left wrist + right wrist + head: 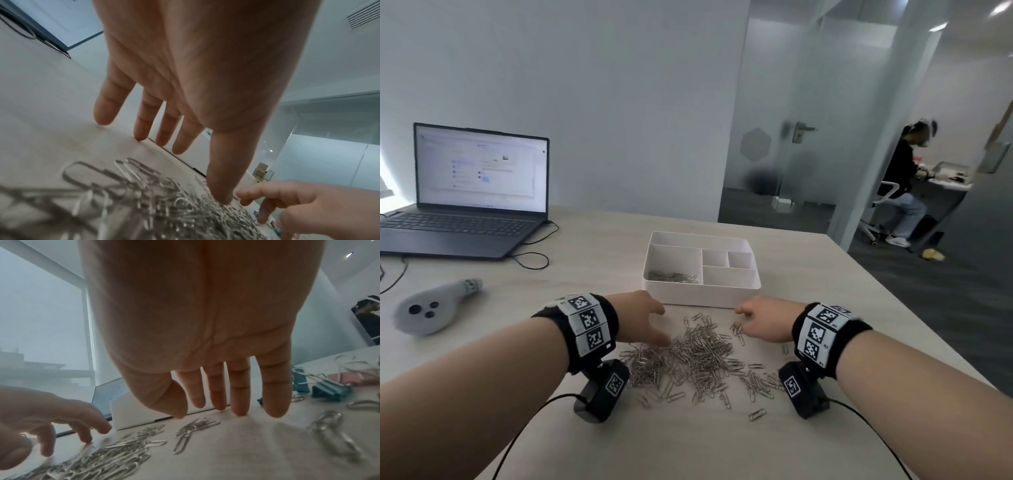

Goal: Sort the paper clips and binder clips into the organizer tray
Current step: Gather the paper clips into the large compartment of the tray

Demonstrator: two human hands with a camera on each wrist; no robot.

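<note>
A heap of silver paper clips (702, 356) lies on the table in front of the white organizer tray (722, 296). Some paper clips (674, 277) lie in the tray's large left compartment; the other compartments look bare. My left hand (654, 325) hovers at the heap's left side, fingers straight and spread, thumb (222, 186) touching the clips. My right hand (744, 322) is at the heap's right side, fingers straight and pointing down, beside a small bunch of clips (195, 425). Neither hand holds anything. Teal binder clips (327, 389) and pink ones (359, 376) lie to its right.
An open laptop (465, 192) with a trailing cable (534, 253) stands at the back left. A grey handheld device (431, 308) lies left of my left arm. The table's right edge (893, 298) runs close by. Another person (904, 185) sits beyond the glass wall.
</note>
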